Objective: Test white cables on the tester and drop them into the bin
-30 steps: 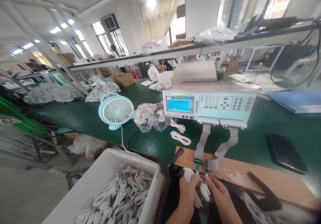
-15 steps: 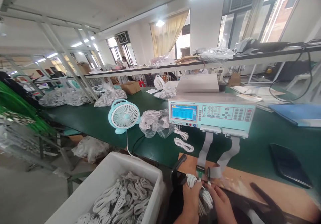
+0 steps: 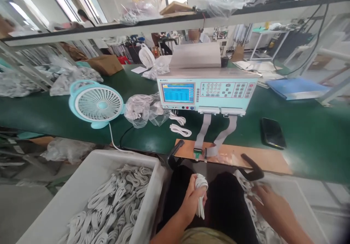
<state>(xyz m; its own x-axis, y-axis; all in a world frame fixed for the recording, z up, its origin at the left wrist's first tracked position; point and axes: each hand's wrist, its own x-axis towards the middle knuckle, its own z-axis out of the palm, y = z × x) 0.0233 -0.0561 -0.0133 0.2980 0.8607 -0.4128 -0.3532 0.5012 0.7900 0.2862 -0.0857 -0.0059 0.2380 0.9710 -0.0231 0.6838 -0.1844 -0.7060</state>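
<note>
My left hand [image 3: 193, 198] is closed around a coiled white cable [image 3: 201, 182] above my lap, its loop facing up and its strands hanging below. To the right, my right hand [image 3: 269, 204] reaches over a white bin [image 3: 300, 200] with pale coiled cables [image 3: 253, 215] in it. Motion blurs that hand, but its fingers look apart and I see nothing between them. Ahead, two grey ribbon cables [image 3: 203, 131] run from the tester [image 3: 226, 91] to small connectors [image 3: 198, 152] at the edge of a brown board [image 3: 232, 156].
At left stands a white bin [image 3: 90, 160] heaped with coiled cables. A blue fan [image 3: 98, 103], a bagged cable bundle [image 3: 139, 107], two loose coils [image 3: 180, 130], a phone [image 3: 272, 133] and a blue folder [image 3: 296, 87] lie about the green table. Black clamp handles [image 3: 251, 167] jut out in front.
Both hands have come away from the connectors. My left hand has drawn back toward my lap with a coiled cable; my right hand has swung over the right bin. The view has tilted down.
</note>
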